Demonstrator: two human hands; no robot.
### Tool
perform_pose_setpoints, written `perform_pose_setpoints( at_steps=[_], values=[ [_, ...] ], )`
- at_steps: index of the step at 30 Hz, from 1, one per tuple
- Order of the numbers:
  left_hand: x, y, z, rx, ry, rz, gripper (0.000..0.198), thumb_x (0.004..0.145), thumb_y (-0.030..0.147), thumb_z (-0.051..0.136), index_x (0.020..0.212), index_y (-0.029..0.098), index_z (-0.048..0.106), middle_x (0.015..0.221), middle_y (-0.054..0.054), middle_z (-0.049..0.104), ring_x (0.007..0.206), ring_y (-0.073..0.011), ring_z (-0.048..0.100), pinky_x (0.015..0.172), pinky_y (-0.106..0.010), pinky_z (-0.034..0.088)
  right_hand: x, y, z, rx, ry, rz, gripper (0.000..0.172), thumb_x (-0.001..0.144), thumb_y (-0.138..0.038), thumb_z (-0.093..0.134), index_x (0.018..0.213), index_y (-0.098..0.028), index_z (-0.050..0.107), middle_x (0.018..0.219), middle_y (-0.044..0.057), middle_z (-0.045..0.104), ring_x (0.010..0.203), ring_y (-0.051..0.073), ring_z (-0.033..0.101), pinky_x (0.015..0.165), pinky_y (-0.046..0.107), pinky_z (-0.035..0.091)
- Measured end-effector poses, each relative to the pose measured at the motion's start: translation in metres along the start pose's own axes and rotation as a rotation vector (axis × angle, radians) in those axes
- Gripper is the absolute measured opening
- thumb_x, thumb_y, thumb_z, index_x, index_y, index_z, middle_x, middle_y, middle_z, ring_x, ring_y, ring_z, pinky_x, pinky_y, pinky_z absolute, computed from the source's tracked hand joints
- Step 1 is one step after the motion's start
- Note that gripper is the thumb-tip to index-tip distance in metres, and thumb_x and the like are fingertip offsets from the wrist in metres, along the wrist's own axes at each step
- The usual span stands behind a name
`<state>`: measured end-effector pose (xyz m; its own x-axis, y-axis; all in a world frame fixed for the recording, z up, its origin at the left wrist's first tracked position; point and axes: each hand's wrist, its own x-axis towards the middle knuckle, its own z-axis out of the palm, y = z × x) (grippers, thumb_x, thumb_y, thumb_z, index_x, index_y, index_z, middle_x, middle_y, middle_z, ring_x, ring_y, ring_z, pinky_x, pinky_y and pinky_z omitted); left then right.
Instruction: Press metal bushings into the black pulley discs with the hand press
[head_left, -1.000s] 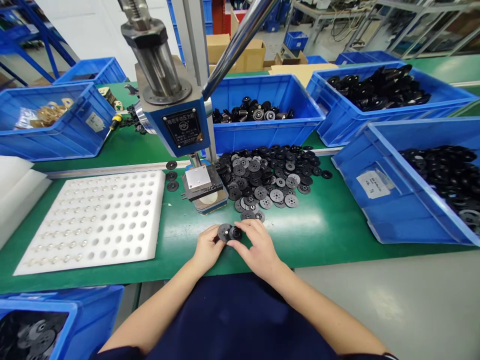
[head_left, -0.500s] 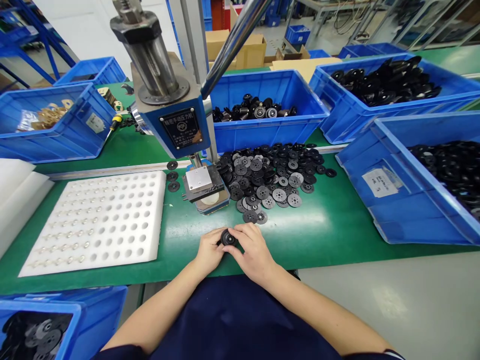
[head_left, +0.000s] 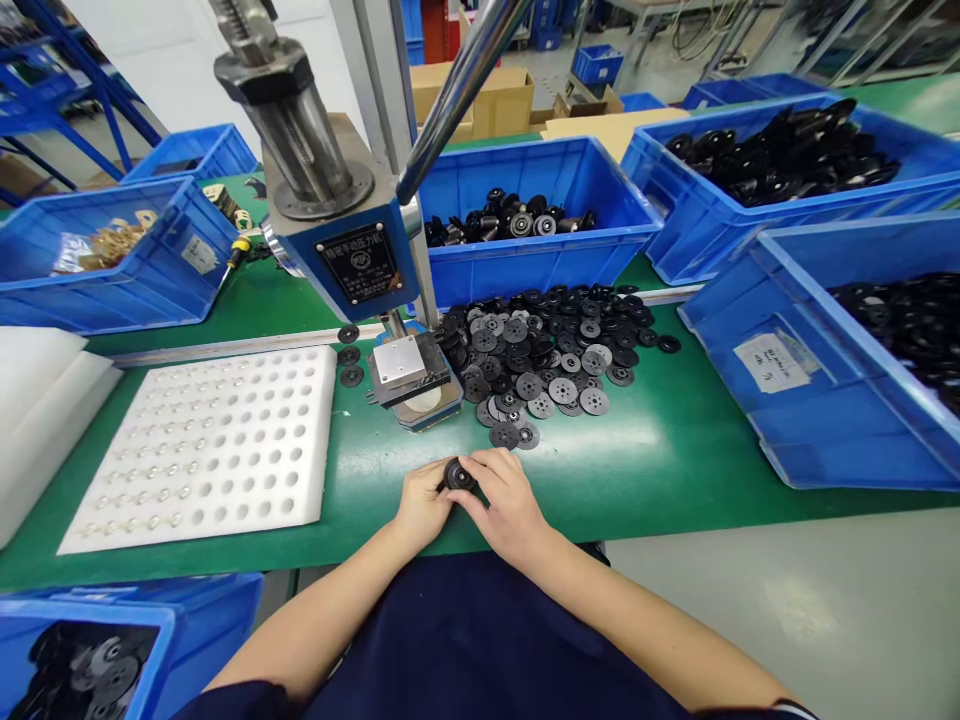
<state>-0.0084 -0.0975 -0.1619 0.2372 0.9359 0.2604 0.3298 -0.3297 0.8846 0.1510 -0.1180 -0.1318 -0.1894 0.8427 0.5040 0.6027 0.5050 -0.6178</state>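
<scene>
A small round black wheel-like part (head_left: 458, 475) is held between my two hands at the front of the green bench. My left hand (head_left: 421, 508) closes on it from the left, its fingertips partly hidden behind the part. On the other side, the thumb and fingers of my right hand (head_left: 504, 503) pinch its rim. Just beyond my hands lies a heap of black and grey discs (head_left: 529, 385). The hand press (head_left: 360, 260) stands to the left of that heap, with a metal block (head_left: 400, 359) under its ram.
A white foam tray (head_left: 319, 470) with rows of holes, some filled with small pale parts, lies at left. Blue bins (head_left: 540, 265) of black parts line the back and the right (head_left: 750, 380). Another blue bin (head_left: 169, 650) sits low at front left. A screwdriver (head_left: 238, 252) lies behind.
The view has shifted slightly, moving the bench and bins a little within the picture. Both hands keep the same hold on the round black part.
</scene>
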Motion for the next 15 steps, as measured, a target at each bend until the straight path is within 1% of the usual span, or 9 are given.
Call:
perform_pose_setpoints(
  at_steps=[2, 4, 6, 8, 9, 11, 13, 15],
  values=[
    [0.002, 0.004, 0.0, -0.017, -0.003, -0.051, 0.012, 0.08, 0.019, 0.063, 0.084, 0.018, 0.075, 0.078, -0.005, 0.076, 0.07, -0.0192, 0.07, 0.068, -0.031, 0.057, 0.004, 0.0, -0.002, -0.004, 0.008, -0.003, 0.031, 0.092, -0.034, 0.064, 0.117, -0.016, 0.065, 0.098, 0.011, 0.067, 0.092, 0.023, 0.059, 0.079, 0.041, 0.053],
    [0.002, 0.007, 0.001, -0.057, -0.009, -0.146, 0.007, 0.079, 0.024, 0.068, 0.079, 0.018, 0.071, 0.068, -0.002, 0.07, 0.061, -0.0171, 0.065, 0.062, -0.029, 0.054, 0.009, -0.001, -0.008, 0.008, 0.01, 0.009, 0.033, 0.093, -0.037, 0.062, 0.119, -0.017, 0.065, 0.099, 0.012, 0.067, 0.094, 0.025, 0.06, 0.08, 0.042, 0.055],
    [0.0, 0.009, 0.001, -0.149, -0.023, -0.267, 0.013, 0.077, 0.029, 0.072, 0.081, 0.018, 0.067, 0.063, 0.001, 0.065, 0.056, -0.0145, 0.06, 0.056, -0.026, 0.051, 0.011, 0.0, -0.015, 0.042, 0.015, 0.033, 0.038, 0.094, -0.039, 0.058, 0.127, -0.019, 0.06, 0.101, 0.012, 0.067, 0.095, 0.025, 0.061, 0.081, 0.043, 0.056],
    [-0.003, 0.01, -0.005, -0.262, -0.06, -0.374, 0.022, 0.076, 0.031, 0.075, 0.089, 0.018, 0.063, 0.067, 0.002, 0.065, 0.056, -0.0135, 0.059, 0.055, -0.025, 0.049, 0.009, 0.006, -0.022, 0.082, 0.035, 0.069, 0.043, 0.097, -0.04, 0.052, 0.135, -0.019, 0.054, 0.102, 0.012, 0.067, 0.092, 0.024, 0.063, 0.078, 0.041, 0.057],
    [-0.003, 0.011, -0.011, -0.3, -0.074, -0.409, 0.027, 0.075, 0.031, 0.077, 0.092, 0.018, 0.061, 0.069, 0.001, 0.066, 0.058, -0.0135, 0.06, 0.055, -0.024, 0.049, 0.007, 0.01, -0.023, 0.099, 0.045, 0.091, 0.043, 0.098, -0.039, 0.049, 0.136, -0.019, 0.053, 0.101, 0.012, 0.067, 0.089, 0.023, 0.064, 0.076, 0.04, 0.058],
    [0.0, 0.018, -0.03, -0.308, -0.063, -0.433, 0.031, 0.074, 0.03, 0.08, 0.095, 0.018, 0.06, 0.073, 0.001, 0.067, 0.061, -0.0135, 0.061, 0.056, -0.024, 0.049, 0.0, 0.022, -0.024, 0.118, 0.06, 0.135, 0.039, 0.099, -0.037, 0.045, 0.131, -0.018, 0.056, 0.097, 0.011, 0.068, 0.082, 0.021, 0.065, 0.073, 0.038, 0.058],
    [0.009, 0.033, -0.057, -0.249, 0.026, -0.4, 0.032, 0.073, 0.028, 0.081, 0.097, 0.017, 0.062, 0.076, -0.001, 0.068, 0.063, -0.013, 0.061, 0.059, -0.024, 0.049, -0.007, 0.034, -0.02, 0.119, 0.05, 0.172, 0.034, 0.1, -0.037, 0.042, 0.121, -0.018, 0.062, 0.091, 0.01, 0.069, 0.078, 0.02, 0.066, 0.074, 0.037, 0.058],
    [0.026, 0.055, -0.084, -0.185, 0.155, -0.323, 0.031, 0.072, 0.027, 0.082, 0.096, 0.017, 0.066, 0.081, -0.002, 0.07, 0.067, -0.0128, 0.061, 0.063, -0.023, 0.049, -0.012, 0.043, -0.016, 0.122, 0.03, 0.192, 0.033, 0.1, -0.037, 0.043, 0.114, -0.018, 0.065, 0.087, 0.009, 0.069, 0.077, 0.021, 0.066, 0.076, 0.038, 0.058]
  ],
)
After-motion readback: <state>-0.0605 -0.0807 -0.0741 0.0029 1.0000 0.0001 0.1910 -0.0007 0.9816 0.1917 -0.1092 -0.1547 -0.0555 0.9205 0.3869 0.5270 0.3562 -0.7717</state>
